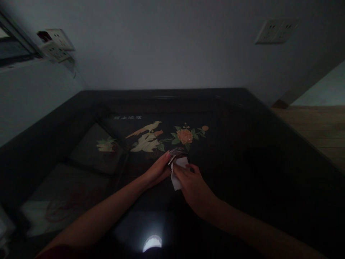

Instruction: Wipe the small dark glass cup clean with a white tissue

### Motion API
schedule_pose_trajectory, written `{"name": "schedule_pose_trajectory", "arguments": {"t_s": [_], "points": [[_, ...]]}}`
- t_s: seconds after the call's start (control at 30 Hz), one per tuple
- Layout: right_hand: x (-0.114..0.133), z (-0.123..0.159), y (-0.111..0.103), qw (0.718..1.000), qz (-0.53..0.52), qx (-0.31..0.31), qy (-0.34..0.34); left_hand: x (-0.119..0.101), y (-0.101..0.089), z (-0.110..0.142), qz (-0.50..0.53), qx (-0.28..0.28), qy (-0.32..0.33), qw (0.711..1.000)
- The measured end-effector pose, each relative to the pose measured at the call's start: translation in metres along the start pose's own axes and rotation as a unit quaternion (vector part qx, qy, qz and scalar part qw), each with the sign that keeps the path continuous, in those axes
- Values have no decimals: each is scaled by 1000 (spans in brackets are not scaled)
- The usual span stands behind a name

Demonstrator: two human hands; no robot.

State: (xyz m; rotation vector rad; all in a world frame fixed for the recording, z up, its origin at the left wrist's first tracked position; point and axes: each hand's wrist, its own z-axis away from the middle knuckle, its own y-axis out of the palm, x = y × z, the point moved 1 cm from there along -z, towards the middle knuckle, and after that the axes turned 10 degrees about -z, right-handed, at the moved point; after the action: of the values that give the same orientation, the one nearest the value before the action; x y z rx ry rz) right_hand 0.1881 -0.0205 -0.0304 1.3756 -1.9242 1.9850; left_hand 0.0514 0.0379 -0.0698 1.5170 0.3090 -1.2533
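Observation:
Over the middle of a dark, glossy table (223, 201), my two hands meet. My left hand (159, 169) is closed on the left side of a small, dark, shiny object (179, 151) with a curved edge and a pale strip; the dim light hides its exact kind. A piece of white tissue (176, 181) is held in my right hand (192, 183), whose fingers press it against the near face of that object. The tissue's lower end hangs loose below the fingers. Fingers and tissue cover much of the object.
A bird design (147, 140) and a peony design (185, 136) decorate the tabletop. Behind the table rises a pale wall (161, 46) with outlets (277, 31) at right and more sockets (58, 45) at left. Wooden flooring (323, 126) shows beyond the right edge.

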Motion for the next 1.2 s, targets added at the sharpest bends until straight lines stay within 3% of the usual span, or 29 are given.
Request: {"name": "schedule_pose_trajectory", "arguments": {"t_s": [0.13, 0.33, 0.47, 0.67, 0.83, 1.0, 1.1, 1.2], "points": [[2, 2, -1, 997, 73, 18, 12, 1, 1, 0, -3, 4, 2, 1000], [-9, 2, -8, 978, 204, 5, -35, 2, 1, -3, 16, -25, -2, 1000], [-13, -1, -11, 972, 229, 15, -47, 5, -2, -5, 43, -31, -22, 998], [-11, -1, -2, 985, 167, 25, -26, 1, 1, -4, 39, -20, -29, 999], [-5, 1, 7, 1000, -14, 6, -4, -1, 3, -1, 19, -7, -8, 1000], [0, 4, 6, 984, -175, -28, 23, -1, 3, 2, 0, -28, 4, 1000], [-2, 4, 6, 986, -162, -33, 11, -2, 3, 2, 2, -20, 4, 1000], [-9, 1, 3, 999, -51, -5, -18, -2, 3, 2, 5, -17, 2, 1000]]}}
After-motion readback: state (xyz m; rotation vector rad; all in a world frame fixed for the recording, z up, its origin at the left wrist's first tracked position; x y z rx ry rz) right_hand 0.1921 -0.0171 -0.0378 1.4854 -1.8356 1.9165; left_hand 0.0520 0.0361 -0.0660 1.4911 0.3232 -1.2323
